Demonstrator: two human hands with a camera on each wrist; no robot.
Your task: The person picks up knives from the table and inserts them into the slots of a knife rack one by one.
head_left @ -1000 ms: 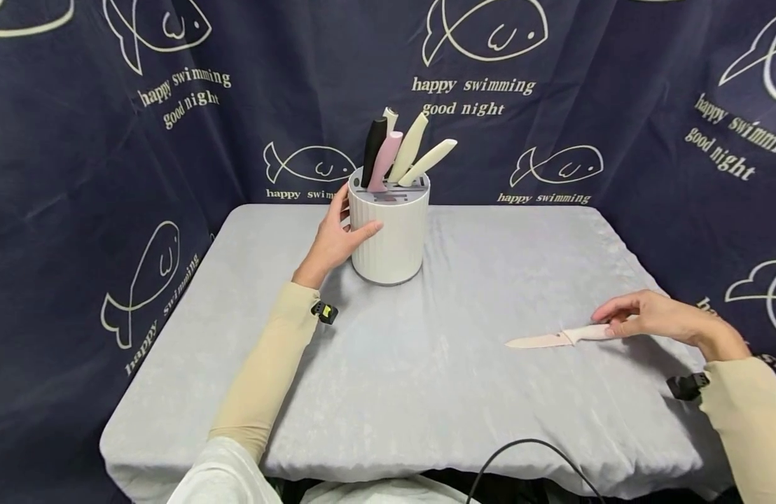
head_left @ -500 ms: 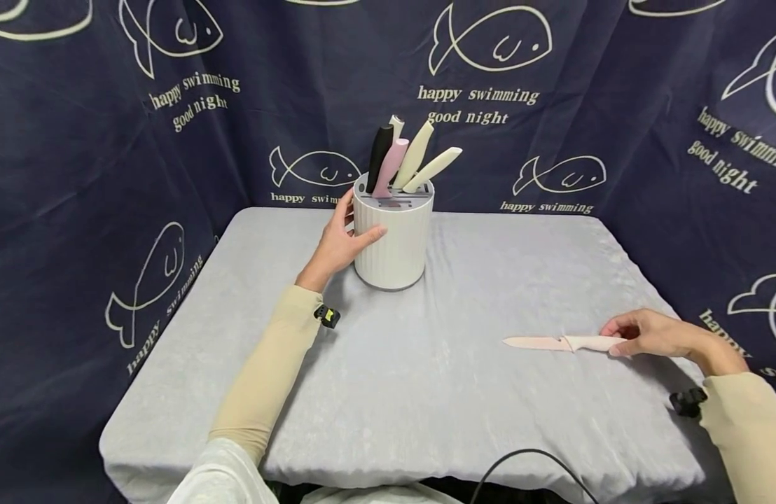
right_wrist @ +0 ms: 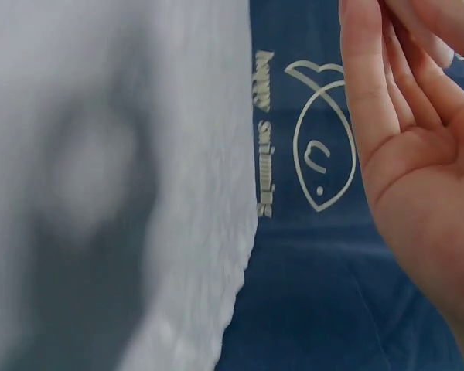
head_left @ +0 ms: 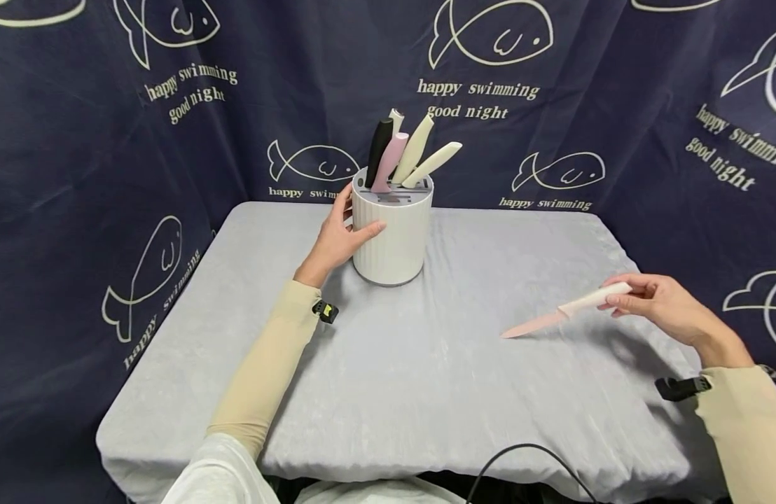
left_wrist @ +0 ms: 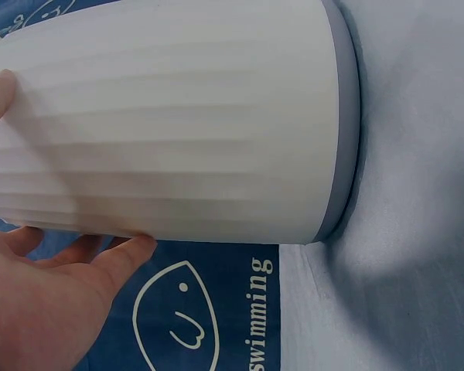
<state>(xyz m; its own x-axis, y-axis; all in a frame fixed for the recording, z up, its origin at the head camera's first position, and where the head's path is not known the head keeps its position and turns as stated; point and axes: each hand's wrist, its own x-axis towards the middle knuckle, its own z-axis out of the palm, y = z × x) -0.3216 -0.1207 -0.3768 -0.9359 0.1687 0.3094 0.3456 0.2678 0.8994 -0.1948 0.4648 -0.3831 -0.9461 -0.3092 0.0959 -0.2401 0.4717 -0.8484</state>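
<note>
At the right of the table, my right hand [head_left: 671, 311] pinches the white handle of a small knife with a pink blade [head_left: 534, 325]. The handle is raised and the blade slopes down to the left; whether its tip touches the cloth I cannot tell. Toward the back, a round white knife block [head_left: 393, 241] stands upright. My left hand [head_left: 336, 243] holds its left side, thumb across the front and fingers around the far side. The left wrist view shows the block's ribbed wall [left_wrist: 178, 139] between thumb and fingers. In the right wrist view the knife is mostly hidden.
Out of the block's top stick several knife handles: a black one [head_left: 379, 150], a pink one [head_left: 389, 162] and pale ones [head_left: 432, 164]. Grey cloth [head_left: 426, 392] covers the table. Dark blue fish-print curtains [head_left: 337, 84] enclose it. A black cable [head_left: 531, 445] loops at the front edge.
My right hand has taken the knife by its handle and lifted that end off the table, tilting the blade downward. My left hand and the block stay in place.
</note>
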